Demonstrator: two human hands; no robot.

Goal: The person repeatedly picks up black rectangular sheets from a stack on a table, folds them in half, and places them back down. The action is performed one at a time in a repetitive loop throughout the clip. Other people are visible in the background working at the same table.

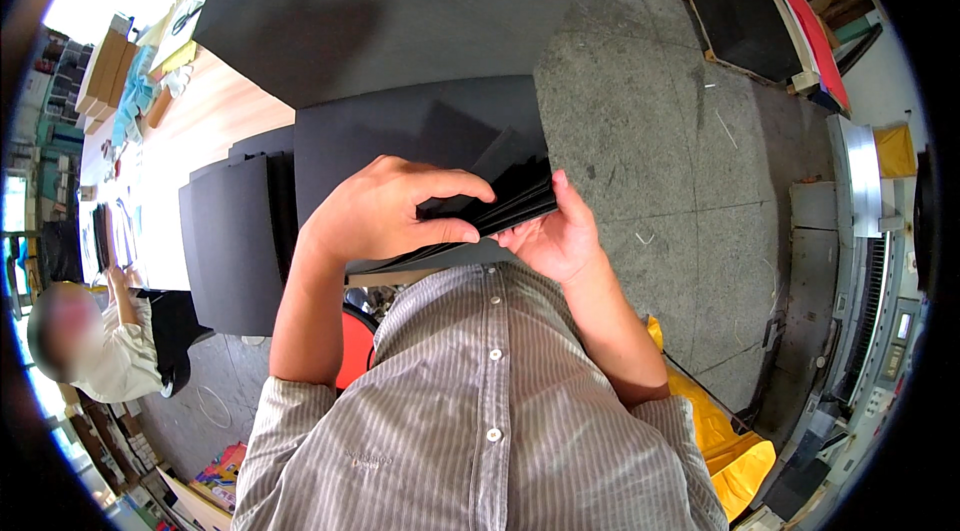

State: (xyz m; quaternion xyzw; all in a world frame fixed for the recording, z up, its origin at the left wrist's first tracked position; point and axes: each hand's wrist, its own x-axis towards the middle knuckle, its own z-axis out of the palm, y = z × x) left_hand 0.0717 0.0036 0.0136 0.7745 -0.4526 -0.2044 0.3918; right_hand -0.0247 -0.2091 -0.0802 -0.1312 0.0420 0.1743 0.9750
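Note:
A fanned stack of thin black sheets (527, 199), card or board by the look of it, is raised at its near edge in front of my shirt. My right hand (560, 243) grips the stack's right corner, thumb on the outer side and fingers underneath. My left hand (385, 206) arches over the near edge from the left, its thumb and fingers curved round some of the sheets. Part of the sheets is hidden behind that hand. Beneath them lies a wide flat black sheet (400, 126), and a larger black pile (400, 16) stands beyond it.
More black sheets (232, 231) are stacked at the left, beside a pale wooden table (225, 96). A person (115, 351) sits at that table. Grey floor (660, 151) lies to the right, with a machine (865, 331) at the far right and yellow material (725, 441) near my right elbow.

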